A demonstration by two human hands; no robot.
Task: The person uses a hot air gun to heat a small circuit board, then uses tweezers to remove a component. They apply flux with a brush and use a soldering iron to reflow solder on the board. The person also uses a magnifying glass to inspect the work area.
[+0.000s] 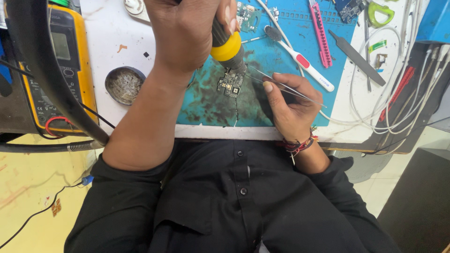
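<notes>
1. Far left, a yellow multimeter (58,65) lies on the tabletop (112,37), with a round tin of metal wool (124,85) just beside it.
2. The left hand (187,33) is clenched around a yellow-collared soldering tool (227,47), its tip down on the small circuit board (230,83).
3. That board sits on the stained blue mat (281,51), between both hands.
4. The right hand (293,105) pinches thin tweezers (281,86), whose points reach toward the board's edge.
5. Further right: a white-handled brush (304,63), a pink knife (320,33), and tangled white cables (398,84).
</notes>
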